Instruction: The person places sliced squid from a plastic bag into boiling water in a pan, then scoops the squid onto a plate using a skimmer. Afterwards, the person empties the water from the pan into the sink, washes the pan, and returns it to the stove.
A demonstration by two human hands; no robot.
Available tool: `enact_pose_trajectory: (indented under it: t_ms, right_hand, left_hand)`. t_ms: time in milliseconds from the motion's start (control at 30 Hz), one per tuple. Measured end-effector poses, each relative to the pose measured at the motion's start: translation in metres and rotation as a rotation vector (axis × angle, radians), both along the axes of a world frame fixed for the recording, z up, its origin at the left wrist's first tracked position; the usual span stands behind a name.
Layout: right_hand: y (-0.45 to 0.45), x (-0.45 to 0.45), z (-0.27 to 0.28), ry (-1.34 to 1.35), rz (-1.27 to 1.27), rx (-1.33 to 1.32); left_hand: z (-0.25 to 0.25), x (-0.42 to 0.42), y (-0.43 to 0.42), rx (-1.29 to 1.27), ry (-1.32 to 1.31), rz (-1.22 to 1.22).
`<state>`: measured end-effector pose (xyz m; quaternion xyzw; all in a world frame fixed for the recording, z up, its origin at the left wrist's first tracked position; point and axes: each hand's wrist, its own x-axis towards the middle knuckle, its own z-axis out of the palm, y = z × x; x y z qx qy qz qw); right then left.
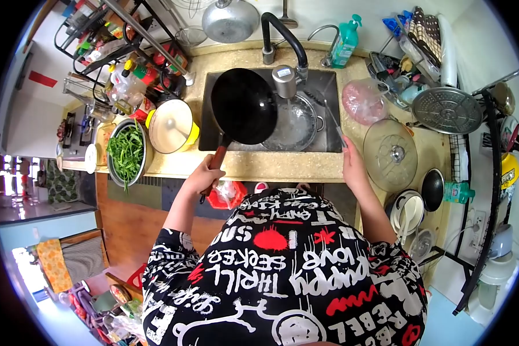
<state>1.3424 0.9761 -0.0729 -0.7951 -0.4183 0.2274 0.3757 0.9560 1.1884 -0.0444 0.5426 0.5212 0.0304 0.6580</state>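
Note:
A black wok (pixel 244 106) is tilted over the left half of the sink (pixel 207 138). My left hand (pixel 205 175) is wrapped round its brown handle. At the sink's right front edge, my right hand (pixel 353 162) is closed on a long thin metal utensil (pixel 335 118). That utensil slants up over the right side of the sink, and its far end is too unclear to name. Behind the wok's right edge, a round metal pot (pixel 294 130) with water in it sits in the sink, under the black faucet (pixel 288 43).
Left of the sink stand a bowl of green leaves (pixel 127 151) and a yellow-handled container (pixel 171 126). A glass lid (pixel 391 154), a pink plastic-wrapped item (pixel 364 101) and a steamer plate (pixel 447 110) lie to the right. Behind is a green soap bottle (pixel 345 43).

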Motion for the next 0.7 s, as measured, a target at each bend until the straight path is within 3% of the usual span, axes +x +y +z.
enact_pose_trajectory:
  t_ms: [200,300,400,433,700]
  right_hand:
    - [-0.009,0.001,0.018,-0.013,-0.022,0.035]
    - [-0.012,-0.009,0.033,0.023,-0.043,-0.01]
    - [-0.015,-0.015,0.025,-0.184,-0.009,0.079]
    - [-0.014,-0.025,0.044,-0.048,-0.067,-0.06]
    - [-0.041,-0.079,0.031,-0.305,-0.05,0.026]
  left_hand:
    - [-0.021,0.007,-0.021,-0.45,-0.362,0.037]
    - [-0.029,0.019,-0.034,-0.485,-0.388,-0.005]
    - [-0.042,0.023,-0.039,-0.567,-0.394,0.008]
    - [-0.047,0.023,-0.039,-0.571,-0.392,-0.02]
    - [-0.061,0.01,-0.04,-0.543,-0.4,-0.106]
